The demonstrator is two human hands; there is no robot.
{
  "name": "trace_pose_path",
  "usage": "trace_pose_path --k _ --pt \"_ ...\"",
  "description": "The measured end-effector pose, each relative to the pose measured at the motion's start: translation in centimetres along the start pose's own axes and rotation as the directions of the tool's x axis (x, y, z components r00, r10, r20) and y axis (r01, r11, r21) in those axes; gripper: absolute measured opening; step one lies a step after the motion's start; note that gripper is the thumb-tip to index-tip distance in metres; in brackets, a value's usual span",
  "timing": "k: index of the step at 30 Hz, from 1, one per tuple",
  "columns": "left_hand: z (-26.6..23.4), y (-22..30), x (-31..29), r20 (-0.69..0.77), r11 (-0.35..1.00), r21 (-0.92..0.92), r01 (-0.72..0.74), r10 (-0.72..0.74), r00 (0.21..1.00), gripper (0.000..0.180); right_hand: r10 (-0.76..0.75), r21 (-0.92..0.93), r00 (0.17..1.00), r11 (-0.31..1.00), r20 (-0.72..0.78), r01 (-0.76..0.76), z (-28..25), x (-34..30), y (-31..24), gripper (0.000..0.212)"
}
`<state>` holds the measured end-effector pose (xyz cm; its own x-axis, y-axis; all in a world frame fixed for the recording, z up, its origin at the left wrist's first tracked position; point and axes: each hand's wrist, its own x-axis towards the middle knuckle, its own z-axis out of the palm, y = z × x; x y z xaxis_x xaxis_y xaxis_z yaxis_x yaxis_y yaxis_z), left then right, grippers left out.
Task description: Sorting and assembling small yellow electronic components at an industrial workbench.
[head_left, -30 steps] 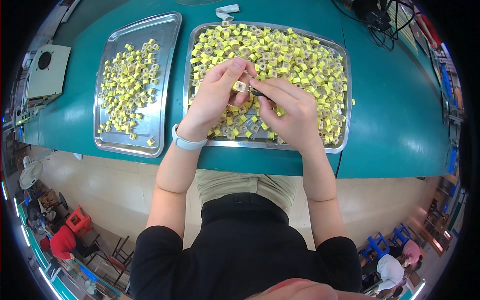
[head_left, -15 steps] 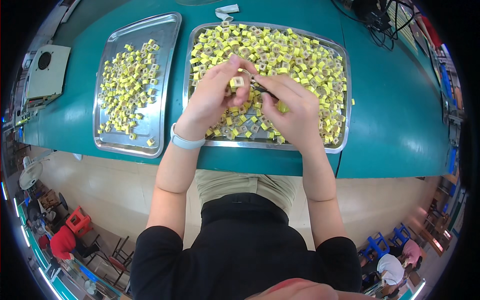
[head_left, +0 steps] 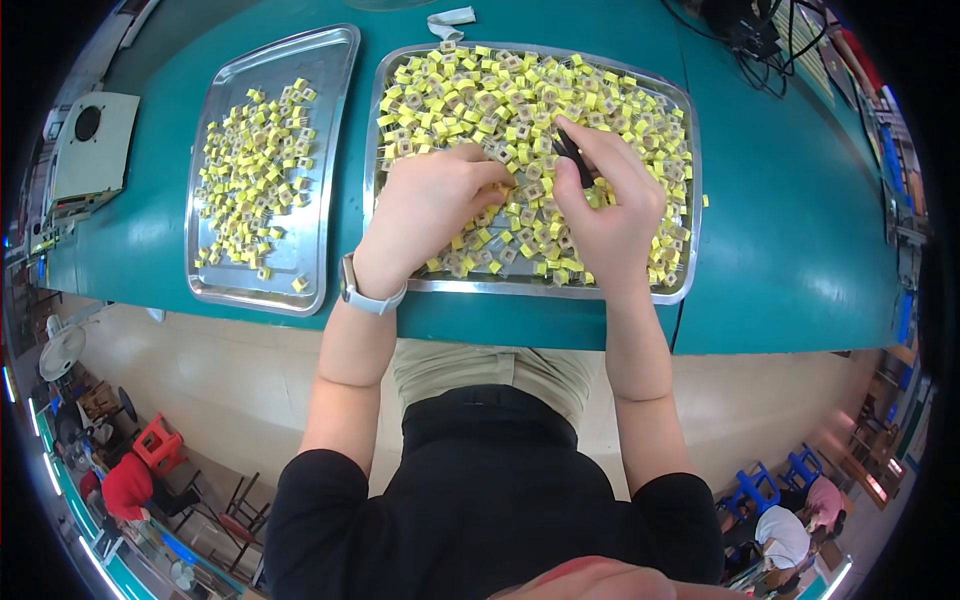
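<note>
Heaped over the right-hand steel tray (head_left: 698, 140) are many small block-shaped electronic parts (head_left: 440, 75), wrapped in yellow, with thin wire leads. My left hand (head_left: 430, 205), a pale-banded watch (head_left: 372, 300) on its wrist, is palm down over the tray's left half. Its fingers curl together into the heap at the middle; whatever lies between the fingertips is hidden. My right hand (head_left: 622, 205) is above the tray's right half. Between its thumb and fingers is a small black hand tool (head_left: 573, 160), apart from the left hand; its exact kind is unclear.
A second steel tray (head_left: 335, 120) to the left carries a smaller pile of the same parts. Beyond it stands a pale box (head_left: 98, 150) with a round black grille. A crumpled whitish scrap (head_left: 452, 22) and black cables (head_left: 765, 50) lie at the back of the green table (head_left: 790, 240).
My left hand has turned palm down and lowered into the heap; the part it held up is out of sight. My right hand has moved right with the tool, away from the left.
</note>
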<state>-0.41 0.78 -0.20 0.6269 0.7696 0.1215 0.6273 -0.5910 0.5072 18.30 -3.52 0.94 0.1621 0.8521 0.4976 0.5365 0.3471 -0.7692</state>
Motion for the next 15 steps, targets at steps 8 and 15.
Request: trace_pose_path --k 8,15 --pt "0.4 0.2 0.0 0.044 0.995 0.101 -0.002 -0.003 0.999 0.016 0.027 0.006 1.0 1.0 0.005 -0.027 0.0 0.0 0.2 0.033" --pt "0.3 -0.3 1.0 0.024 0.827 -0.557 0.07 -0.067 0.997 0.019 0.022 0.024 1.0 0.999 0.002 -0.022 -0.2 0.0 -0.3 0.034"
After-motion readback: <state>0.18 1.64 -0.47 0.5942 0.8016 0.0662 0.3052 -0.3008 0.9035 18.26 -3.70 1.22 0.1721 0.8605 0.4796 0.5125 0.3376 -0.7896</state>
